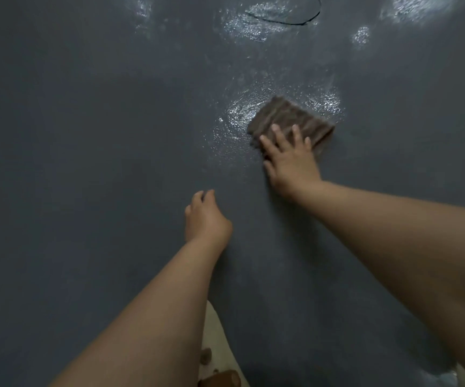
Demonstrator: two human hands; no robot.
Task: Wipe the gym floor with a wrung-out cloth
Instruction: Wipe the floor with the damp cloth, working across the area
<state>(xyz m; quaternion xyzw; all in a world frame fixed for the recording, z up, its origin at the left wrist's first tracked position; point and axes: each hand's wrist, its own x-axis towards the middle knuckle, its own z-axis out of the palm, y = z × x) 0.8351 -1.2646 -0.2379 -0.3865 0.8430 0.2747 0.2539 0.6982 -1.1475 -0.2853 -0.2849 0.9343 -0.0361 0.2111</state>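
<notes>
- Right hand point(288, 157): palm down, fingers point(276, 129) straight and spread, pressing flat on the near edge of the cloth point(291, 120). No finger curls round the fabric.
- Cloth: brown, ribbed, folded to a rough rectangle. It lies flat on the floor point(86, 135), right of centre and in the upper half of the view, its far part protruding beyond the fingertips.
- Left hand point(205, 216): holds nothing. Its fingers are bent at the knuckles with the tips against the floor. It sits nearer the body than the right hand, and well apart from the cloth.
- Floor: dark grey-blue with a fine texture. Wet, glistening patches point(242, 110) surround the cloth on its left and far sides; further shiny patches appear toward the top edge.
- Crack point(284, 20): a thin dark curved line in the floor surface near the top edge, beyond the cloth.
- Both forearms are bare and extend from the bottom edge.
</notes>
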